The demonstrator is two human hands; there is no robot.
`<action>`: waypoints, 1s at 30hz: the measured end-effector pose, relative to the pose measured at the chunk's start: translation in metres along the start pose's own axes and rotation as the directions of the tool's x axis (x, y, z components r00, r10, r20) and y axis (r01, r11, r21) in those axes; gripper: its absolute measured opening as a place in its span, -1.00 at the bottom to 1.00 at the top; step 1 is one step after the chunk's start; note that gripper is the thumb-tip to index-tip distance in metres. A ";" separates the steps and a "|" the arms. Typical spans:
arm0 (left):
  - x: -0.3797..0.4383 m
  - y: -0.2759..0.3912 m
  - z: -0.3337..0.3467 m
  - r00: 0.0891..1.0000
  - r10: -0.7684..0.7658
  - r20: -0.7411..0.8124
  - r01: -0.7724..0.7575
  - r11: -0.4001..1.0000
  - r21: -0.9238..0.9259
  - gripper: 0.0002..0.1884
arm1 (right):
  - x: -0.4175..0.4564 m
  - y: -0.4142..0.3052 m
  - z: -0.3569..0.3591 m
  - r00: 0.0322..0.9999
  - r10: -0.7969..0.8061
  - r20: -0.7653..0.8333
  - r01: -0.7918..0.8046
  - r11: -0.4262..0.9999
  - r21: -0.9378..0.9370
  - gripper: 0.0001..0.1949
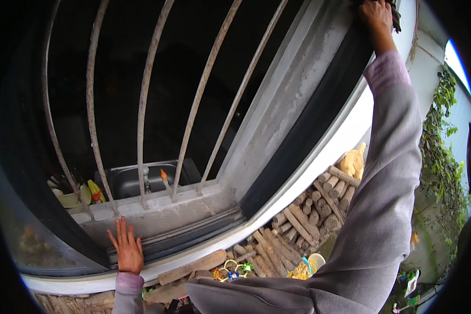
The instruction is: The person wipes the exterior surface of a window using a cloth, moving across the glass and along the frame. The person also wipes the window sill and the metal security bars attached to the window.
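A window with rusty metal bars (pixel 144 94) fills much of the view, its panel open onto a dark room. My left hand (pixel 129 247) lies with spread fingers on the window sill (pixel 157 227), over the dark sliding track and close to the foot of a bar; it holds nothing. High at the upper right, my right hand (pixel 376 13) is closed on a dark cloth (pixel 395 17) against the outer edge of the window frame (pixel 333 74). The top of that cloth is cut off by the picture's rim.
Behind the bars are a steel sink (pixel 121 182) and a bowl (pixel 71 199) with utensils. Stacked firewood (pixel 294 231), a yellow tub (pixel 317 261) and a colourful ring-shaped toy (pixel 231 271) stand below the wall. Climbing plants (pixel 435 157) hang at the right.
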State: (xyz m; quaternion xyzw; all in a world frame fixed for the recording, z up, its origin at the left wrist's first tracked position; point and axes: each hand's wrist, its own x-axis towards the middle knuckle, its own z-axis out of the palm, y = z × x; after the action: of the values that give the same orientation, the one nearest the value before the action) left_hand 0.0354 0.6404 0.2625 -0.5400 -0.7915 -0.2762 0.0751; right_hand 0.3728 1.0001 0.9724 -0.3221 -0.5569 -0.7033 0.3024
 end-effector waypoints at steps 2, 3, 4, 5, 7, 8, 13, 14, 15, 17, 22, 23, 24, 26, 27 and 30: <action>-0.003 -0.005 0.000 1.000 -0.017 -0.021 0.017 0.999 0.035 -0.54 | -0.023 -0.066 -0.053 0.982 0.183 0.055 -0.174 0.975 -0.141 -0.54; -0.003 -0.005 0.004 1.000 -0.003 -0.019 0.004 1.000 0.024 -0.54 | -0.039 -0.076 -0.063 0.976 0.177 0.127 -0.160 0.978 -0.134 -0.54; -0.003 -0.006 0.002 1.000 0.003 -0.018 -0.002 1.000 0.031 -0.53 | -0.062 -0.084 -0.050 0.987 0.157 -0.010 -0.157 0.980 -0.125 -0.56; -0.003 -0.006 0.002 1.000 0.012 -0.025 -0.011 1.000 0.025 -0.53 | -0.079 -0.091 -0.042 0.980 0.128 -0.155 -0.148 0.981 -0.126 -0.59; -0.002 -0.006 0.003 0.998 0.019 -0.057 -0.019 1.000 0.016 -0.52 | -0.114 -0.107 -0.061 0.998 -0.019 -0.065 0.005 0.979 -0.203 -0.63; -0.003 -0.006 0.000 0.998 0.025 -0.065 -0.025 1.000 0.012 -0.51 | -0.137 -0.120 -0.068 0.997 -0.040 -0.062 0.032 0.993 -0.115 -0.62; -0.004 -0.005 -0.001 0.994 0.046 -0.096 -0.046 0.999 -0.001 -0.51 | -0.249 -0.196 -0.101 1.000 0.008 0.030 -0.012 0.990 0.143 -0.58; -0.004 -0.007 -0.001 0.994 0.056 -0.092 -0.056 0.998 0.010 -0.52 | -0.272 -0.212 -0.115 0.991 -0.034 0.127 0.022 0.996 0.091 -0.58; -0.004 -0.007 0.000 0.994 0.060 -0.093 -0.060 0.998 0.001 -0.52 | -0.291 -0.224 -0.127 0.972 -0.068 0.225 0.060 0.997 0.041 -0.57; -0.005 -0.009 0.000 0.994 0.079 -0.080 -0.079 0.997 0.003 -0.51 | -0.327 -0.248 -0.144 0.960 -0.082 0.266 0.054 0.992 0.112 -0.59; -0.006 -0.012 0.004 0.986 0.130 -0.103 -0.127 0.991 0.031 -0.53 | -0.421 -0.299 -0.192 0.844 -0.315 0.434 0.214 0.940 0.266 -0.56; -0.007 -0.013 0.006 0.986 0.135 -0.100 -0.134 0.991 0.018 -0.53 | -0.441 -0.308 -0.197 0.811 -0.364 0.458 0.238 0.920 0.310 -0.55; -0.007 -0.015 0.008 0.985 0.138 -0.104 -0.138 0.990 0.009 -0.53 | -0.453 -0.314 -0.201 0.785 -0.403 0.471 0.259 0.904 0.341 -0.55; -0.007 -0.017 0.009 0.982 0.150 -0.112 -0.151 0.989 -0.001 -0.54 | -0.473 -0.324 -0.202 0.731 -0.474 0.490 0.283 0.865 0.415 -0.55; -0.007 -0.018 0.010 0.980 0.155 -0.123 -0.155 0.988 0.015 -0.54 | -0.483 -0.330 -0.202 0.669 -0.548 0.502 0.321 0.822 0.470 -0.55; -0.009 -0.016 0.010 0.980 0.150 -0.129 -0.142 0.987 0.068 -0.54 | -0.524 -0.355 -0.203 0.447 -0.749 0.489 0.387 0.655 0.649 -0.58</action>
State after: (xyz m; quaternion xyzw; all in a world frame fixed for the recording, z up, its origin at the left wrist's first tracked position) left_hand 0.0262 0.6343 0.2447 -0.5745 -0.7507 -0.2821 0.1638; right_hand 0.3903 0.9062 0.3148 -0.2798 -0.8485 -0.4259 -0.1426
